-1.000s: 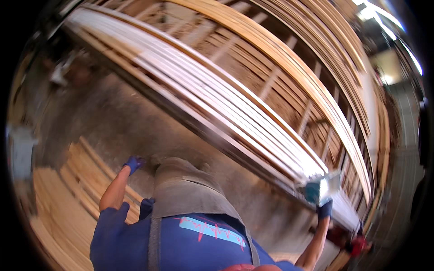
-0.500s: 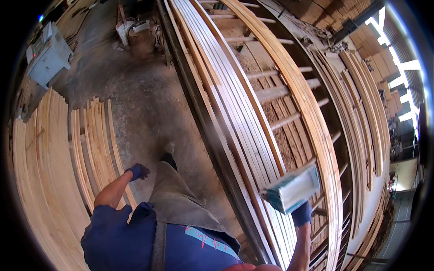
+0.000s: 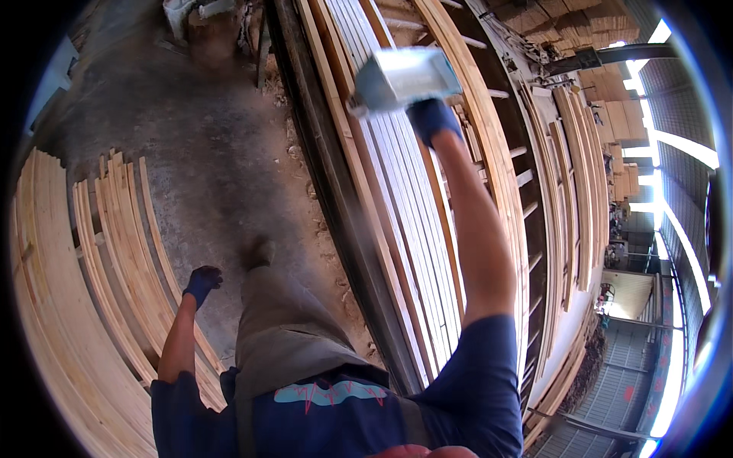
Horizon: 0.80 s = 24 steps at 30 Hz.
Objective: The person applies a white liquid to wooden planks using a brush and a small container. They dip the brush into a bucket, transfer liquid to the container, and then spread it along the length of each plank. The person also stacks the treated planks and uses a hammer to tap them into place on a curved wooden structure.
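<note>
pale box-shaped tool (image 3: pixel 401 76) over white-topped boards (image 3: pixel 412 214), at eleven o'clock from the gloved right hand (image 3: pixel 434 122), fingers closed on its near end, left hand (image 3: pixel 203 284) toward eight o'clock, fingers half-curled

Lt head cam, wide fisheye, looks down & fwd from above wearer's dark-blue fabric shirt (image 3: pixel 328 429), v. near; long pale wooden boards (image 3: pixel 53 305) nr left, grey panelled wall (image 3: pixel 611 382) far right.
</note>
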{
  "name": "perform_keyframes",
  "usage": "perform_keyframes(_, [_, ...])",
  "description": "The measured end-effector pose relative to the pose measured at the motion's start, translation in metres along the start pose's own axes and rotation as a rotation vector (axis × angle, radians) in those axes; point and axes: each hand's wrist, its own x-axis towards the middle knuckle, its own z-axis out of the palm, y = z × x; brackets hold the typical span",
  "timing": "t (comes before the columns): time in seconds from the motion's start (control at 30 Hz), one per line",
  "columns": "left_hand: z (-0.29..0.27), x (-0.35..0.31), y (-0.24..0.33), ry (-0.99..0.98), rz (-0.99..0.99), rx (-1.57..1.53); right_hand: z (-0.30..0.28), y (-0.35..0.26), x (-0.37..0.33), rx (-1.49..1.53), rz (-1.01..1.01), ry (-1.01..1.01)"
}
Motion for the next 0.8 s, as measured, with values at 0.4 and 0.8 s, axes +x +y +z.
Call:
perform_keyframes(0.4, [-0.033, -0.064, -0.008, 0.145, -0.603, -0.031, -0.005, -0.081, 0.016, 0.340, 0.119, -0.160])
perform_keyframes(0.8, [-0.036, -0.047, 0.051, -0.135, -0.586, 0.390, 0.011, 0.070, -0.534, 0.177, 0.430, -0.010])
